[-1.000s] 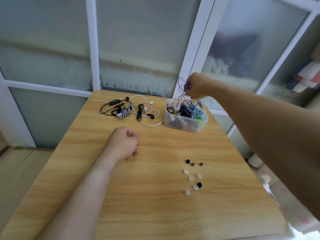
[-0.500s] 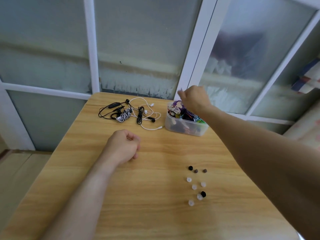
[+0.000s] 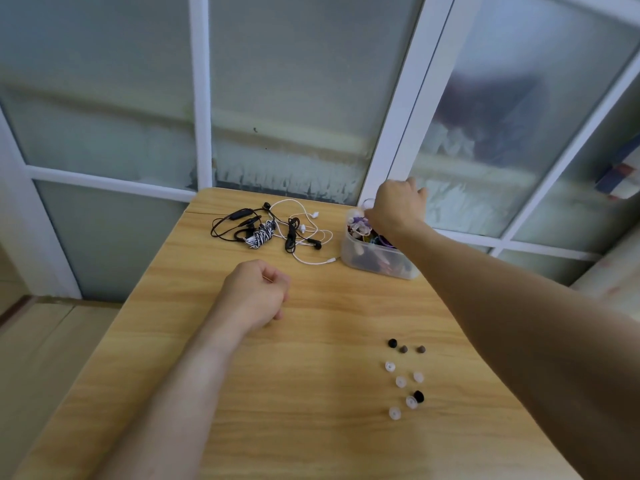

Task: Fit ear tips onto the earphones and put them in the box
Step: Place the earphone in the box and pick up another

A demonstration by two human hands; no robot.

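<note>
Head view: loose ear tips (image 3: 404,375) wait in a cluster on the near right tabletop (image 3: 242,410). The left hand (image 3: 258,294) rests mid-table, fingers curled on nothing. Far right, the right hand (image 3: 396,206) reaches over the box (image 3: 375,252), its grip hidden; unfitted earphones (image 3: 273,230) lie tangled left of it.

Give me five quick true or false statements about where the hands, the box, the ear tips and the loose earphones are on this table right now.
1. The right hand is over the clear box at the table's far edge. True.
2. The left hand is holding an ear tip. False: it rests on the table as a loose fist, with nothing visible in it.
3. The loose ear tips lie near the right forearm. True.
4. All the ear tips are black. False: several are clear or white.
5. The tangled earphones lie inside the box. False: that pile sits on the table, left of the box.
</note>
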